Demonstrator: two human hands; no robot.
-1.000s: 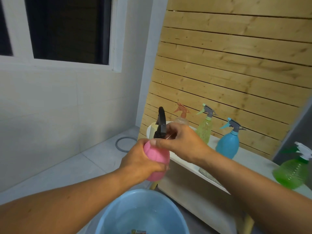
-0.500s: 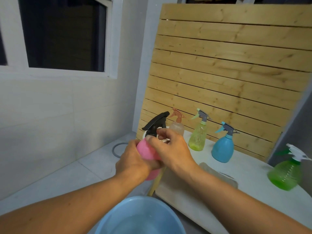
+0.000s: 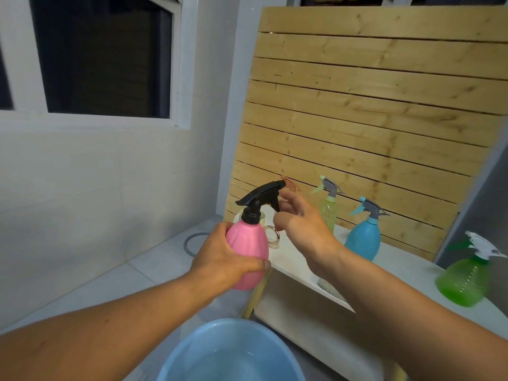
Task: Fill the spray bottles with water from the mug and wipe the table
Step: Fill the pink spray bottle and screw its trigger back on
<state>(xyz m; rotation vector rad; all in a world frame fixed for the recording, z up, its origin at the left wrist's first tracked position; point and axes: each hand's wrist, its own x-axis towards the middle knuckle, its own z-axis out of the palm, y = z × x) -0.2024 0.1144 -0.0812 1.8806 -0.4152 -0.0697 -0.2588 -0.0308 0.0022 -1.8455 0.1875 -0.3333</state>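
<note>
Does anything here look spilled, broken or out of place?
Nothing looks spilled or broken. The left hand holds the pink bottle upright over the blue basin. The yellow-green bottle, blue bottle and green bottle stand upright on the table.

Smooth pink plastic bottle (image 3: 247,251); knotty wooden slats (image 3: 371,119)

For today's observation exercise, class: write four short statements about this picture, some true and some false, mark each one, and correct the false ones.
1. The left hand grips the pink spray bottle. True.
2. The pink bottle has a white trigger head. False: it is black.
3. The blue spray bottle stands upright on the table. True.
4. The right hand holds the blue basin. False: it is by the pink bottle's trigger, holding nothing visible.
</note>
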